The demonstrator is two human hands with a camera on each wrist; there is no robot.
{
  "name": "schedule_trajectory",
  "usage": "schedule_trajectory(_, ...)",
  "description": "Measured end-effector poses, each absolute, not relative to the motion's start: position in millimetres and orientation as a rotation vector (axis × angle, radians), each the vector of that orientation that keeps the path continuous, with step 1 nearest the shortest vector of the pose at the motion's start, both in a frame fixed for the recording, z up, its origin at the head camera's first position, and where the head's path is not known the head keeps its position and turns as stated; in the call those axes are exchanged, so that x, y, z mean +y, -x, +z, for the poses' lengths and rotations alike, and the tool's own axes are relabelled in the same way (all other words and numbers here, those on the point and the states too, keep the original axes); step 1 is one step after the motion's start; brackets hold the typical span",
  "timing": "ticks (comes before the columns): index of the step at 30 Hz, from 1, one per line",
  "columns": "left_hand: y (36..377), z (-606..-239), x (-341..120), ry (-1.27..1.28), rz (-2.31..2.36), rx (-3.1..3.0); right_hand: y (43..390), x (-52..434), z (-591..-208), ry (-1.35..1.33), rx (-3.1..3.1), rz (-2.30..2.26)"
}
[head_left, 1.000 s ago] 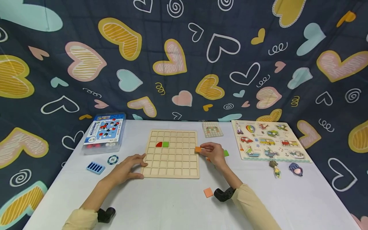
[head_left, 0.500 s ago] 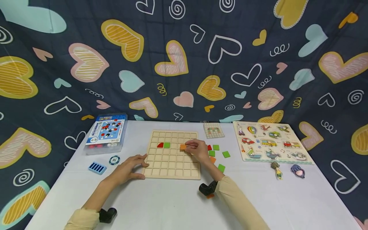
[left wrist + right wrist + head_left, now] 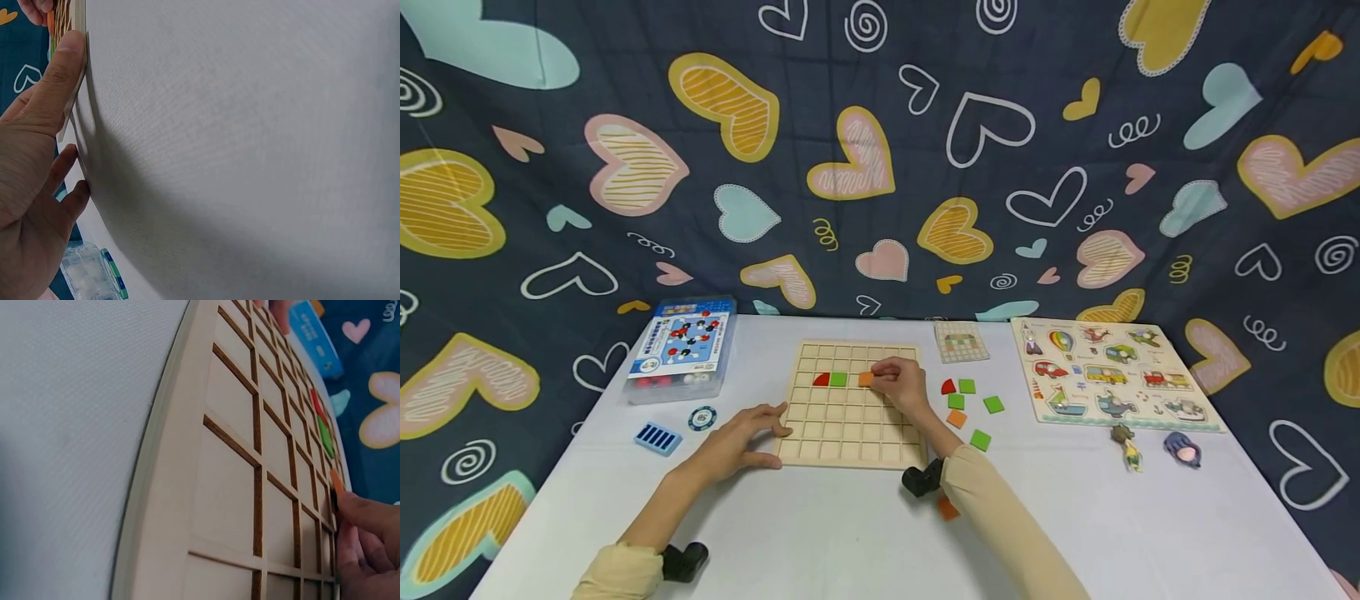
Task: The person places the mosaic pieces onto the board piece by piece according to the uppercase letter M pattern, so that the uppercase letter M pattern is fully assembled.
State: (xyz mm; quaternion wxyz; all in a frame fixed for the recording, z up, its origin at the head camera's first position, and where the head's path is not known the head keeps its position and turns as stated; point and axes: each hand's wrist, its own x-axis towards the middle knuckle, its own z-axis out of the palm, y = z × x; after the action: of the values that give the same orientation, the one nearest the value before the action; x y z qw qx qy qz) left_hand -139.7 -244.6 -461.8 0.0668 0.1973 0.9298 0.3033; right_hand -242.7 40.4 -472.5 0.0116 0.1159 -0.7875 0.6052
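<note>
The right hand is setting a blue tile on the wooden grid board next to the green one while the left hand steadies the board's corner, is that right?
Not quite: the tile in the right hand is orange, not blue, as the head view shows. The rest holds: beside the green tile on the wooden grid board, left hand steadying the corner.

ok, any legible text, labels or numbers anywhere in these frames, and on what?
None can be read.
Clear plastic box: printed lid label, text too small and blurred.
Round token: centre mark, possibly a number, unreadable.
Vehicle peg puzzle: pictures only, small marks blurred.
Wooden grid board: no text.
</note>
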Motion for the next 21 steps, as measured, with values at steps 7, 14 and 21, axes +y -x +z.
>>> schedule_trajectory(7, 140, -462, -245, -0.597, 0.914, 2.811, 245, 35, -471, -0.383, -2.505, 1.776)
schedule_trajectory(14, 140, -462, -245, -0.593, 0.915, 2.810, 246, 31, -470, -0.387, -2.536, 1.741)
schedule_trajectory(21, 141, -462, -244, -0.581, 0.900, 2.809, 246, 29, -470, -0.418, -2.533, 1.777)
